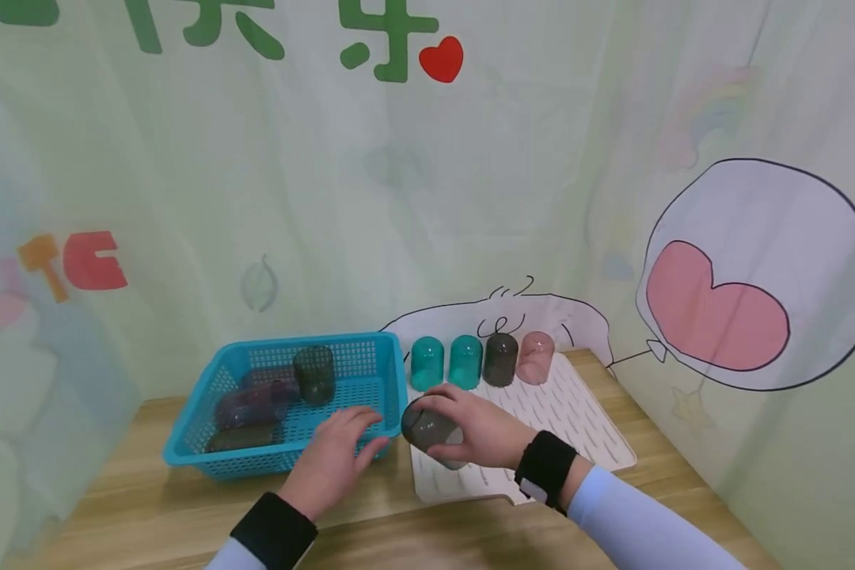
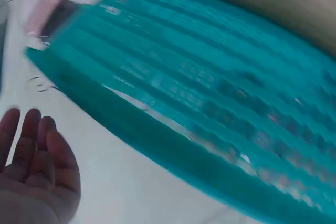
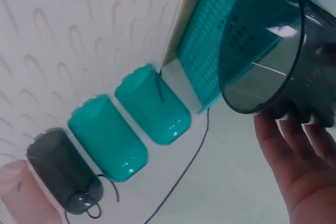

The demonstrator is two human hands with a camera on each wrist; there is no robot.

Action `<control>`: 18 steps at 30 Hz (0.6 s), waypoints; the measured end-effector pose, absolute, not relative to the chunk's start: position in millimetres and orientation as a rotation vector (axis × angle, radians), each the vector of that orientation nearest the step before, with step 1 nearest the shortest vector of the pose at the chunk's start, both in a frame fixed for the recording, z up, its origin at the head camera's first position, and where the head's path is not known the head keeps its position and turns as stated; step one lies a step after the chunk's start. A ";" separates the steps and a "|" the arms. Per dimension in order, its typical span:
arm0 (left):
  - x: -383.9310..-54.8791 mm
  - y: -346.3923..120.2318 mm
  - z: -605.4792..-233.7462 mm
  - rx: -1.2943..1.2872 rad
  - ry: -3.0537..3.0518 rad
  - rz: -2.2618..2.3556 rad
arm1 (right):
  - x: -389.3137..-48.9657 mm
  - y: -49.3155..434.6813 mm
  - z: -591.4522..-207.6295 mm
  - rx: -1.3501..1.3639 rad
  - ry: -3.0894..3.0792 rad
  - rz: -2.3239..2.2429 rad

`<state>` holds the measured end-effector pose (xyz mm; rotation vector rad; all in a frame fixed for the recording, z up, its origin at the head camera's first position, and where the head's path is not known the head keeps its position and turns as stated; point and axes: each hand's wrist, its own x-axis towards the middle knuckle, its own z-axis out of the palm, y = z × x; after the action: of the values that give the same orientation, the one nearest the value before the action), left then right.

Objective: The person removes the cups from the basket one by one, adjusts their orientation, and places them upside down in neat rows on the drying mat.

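Note:
In the head view my right hand (image 1: pixel 480 426) grips a dark grey see-through cup (image 1: pixel 427 423), tilted, over the near left part of a white drying mat (image 1: pixel 484 487). The right wrist view shows this cup's round open mouth, with my fingers along its side. My left hand (image 1: pixel 338 455), its fingers loosely spread and holding nothing, is by the near right corner of a blue plastic basket (image 1: pixel 392 348). Inside the basket, a dark cup (image 1: pixel 315 376) stands upright and several purplish and dark cups (image 1: pixel 252 408) lie on their sides.
Along the mat's far edge stand upside-down cups: two teal cups (image 1: pixel 427 364), a dark grey cup (image 1: pixel 500 360) and a pink cup (image 1: pixel 536 359). A wooden table (image 1: pixel 370 530) carries basket and mat. A printed cloth (image 1: pixel 470 198) hangs close behind.

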<state>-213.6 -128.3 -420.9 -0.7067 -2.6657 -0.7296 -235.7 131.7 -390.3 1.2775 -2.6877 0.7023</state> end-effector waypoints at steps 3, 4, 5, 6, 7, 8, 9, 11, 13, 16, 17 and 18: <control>-218.0 -144.5 -424.6 -0.701 -2.582 -0.453 | -247.9 138.3 -392.0 1.150 -2.702 0.826; -217.6 -148.6 -426.5 -0.696 -2.581 -0.418 | -250.2 140.1 -393.4 1.099 -2.701 0.881; -217.0 -152.1 -428.1 -0.691 -2.587 -0.400 | -253.7 141.7 -395.9 1.053 -2.696 0.933; -216.7 -155.2 -429.9 -0.685 -2.594 -0.390 | -257.4 143.1 -398.5 1.009 -2.685 0.975; -216.0 -157.8 -431.3 -0.678 -2.602 -0.386 | -261.2 144.0 -401.0 0.965 -2.678 1.018; -215.9 -159.8 -432.6 -0.671 -2.607 -0.388 | -265.2 144.1 -402.8 0.916 -2.672 1.062; -215.7 -161.4 -433.8 -0.662 -2.610 -0.390 | -269.1 143.7 -404.4 0.862 -2.667 1.104; -216.1 -163.5 -435.4 -0.654 -2.609 -0.383 | -277.9 142.2 -408.3 0.757 -2.667 1.173; -217.2 -164.1 -436.0 -0.659 -2.603 -0.384 | -287.7 140.3 -413.4 0.669 -2.661 1.213; -219.3 -164.2 -435.7 -0.658 -2.595 -0.379 | -302.5 135.1 -421.3 0.563 -2.674 1.216; -219.8 -164.2 -435.2 -0.657 -2.593 -0.380 | -307.1 132.9 -423.9 0.539 -2.680 1.208; -220.4 -164.3 -434.9 -0.653 -2.591 -0.382 | -311.6 130.8 -426.6 0.516 -2.686 1.196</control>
<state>-220.4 -164.3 -434.9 -0.6534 -2.5907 -0.3825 -311.6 130.8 -426.6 0.5157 -2.6857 1.1962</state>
